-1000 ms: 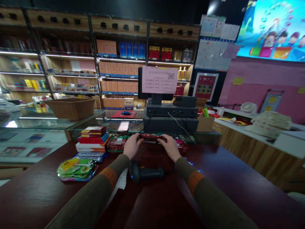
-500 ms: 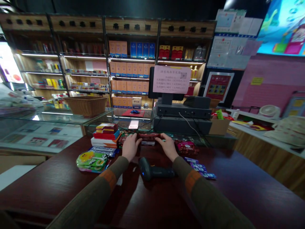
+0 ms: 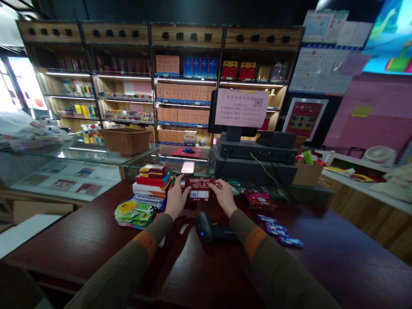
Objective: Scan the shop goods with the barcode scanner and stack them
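Between my two hands is a dark red snack packet, its printed face with a white label and barcode turned toward me. My left hand grips its left end, and my right hand pinches the right end. Just in front of my wrists a black barcode scanner lies on the dark wooden counter, a blue light glowing on its head. Left of my left hand are a green toy-like package with a yellow duck picture and a stack of small boxes.
Right of my hands lie a red-purple packet and several small purple packets. Behind stands a checkout terminal with a paper notice on it. A wicker basket rests on the glass display case, with shelves of boxes beyond.
The packet has tilted up in my hands, so its labelled face now shows more fully. My view has turned slightly left, shifting the scene to the right.
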{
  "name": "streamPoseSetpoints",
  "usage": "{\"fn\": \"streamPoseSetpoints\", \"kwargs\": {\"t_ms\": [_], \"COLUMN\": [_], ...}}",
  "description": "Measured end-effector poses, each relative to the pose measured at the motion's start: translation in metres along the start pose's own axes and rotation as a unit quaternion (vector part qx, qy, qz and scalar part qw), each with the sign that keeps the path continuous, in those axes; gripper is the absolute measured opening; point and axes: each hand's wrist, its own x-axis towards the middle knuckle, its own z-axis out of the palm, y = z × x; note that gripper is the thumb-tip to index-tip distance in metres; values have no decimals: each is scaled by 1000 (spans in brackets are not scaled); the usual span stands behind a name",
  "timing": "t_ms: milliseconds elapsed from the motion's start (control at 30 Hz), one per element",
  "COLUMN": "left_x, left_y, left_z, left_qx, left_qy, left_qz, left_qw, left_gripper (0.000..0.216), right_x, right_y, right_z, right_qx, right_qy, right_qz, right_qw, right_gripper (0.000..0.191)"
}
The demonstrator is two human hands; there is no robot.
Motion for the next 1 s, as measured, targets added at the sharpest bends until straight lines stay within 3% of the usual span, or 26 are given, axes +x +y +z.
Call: {"fn": "streamPoseSetpoints", "kwargs": {"t_ms": [200, 300, 567, 867, 1000], "left_x": [-2, -4, -9, -11, -12], "left_y": [-7, -6, -7, -4, -2], "left_z": [-16, -24, -31, -37, -42], "left_qx": [103, 176, 269, 294, 290], "left_qy": [-79, -106, -86, -62, -55], "left_qz": [88, 121, 164, 172, 207], "left_qw": [988, 971, 945, 938, 932], "left_gripper": [107, 118, 116, 92, 86], "right_x": [0, -1, -2, -5, -4], "right_y": [-6, -10, -9, -7, -3], "right_z": [9, 13, 21, 23, 26], "right_qx": [-19, -22, -7, -4, 14], "right_qy": [12, 3, -18, -31, -32], "right_qz": [16, 22, 20, 10, 8], "right_qw": [1000, 1000, 1000, 999, 999], "right_gripper": [30, 29, 30, 29, 29]}}
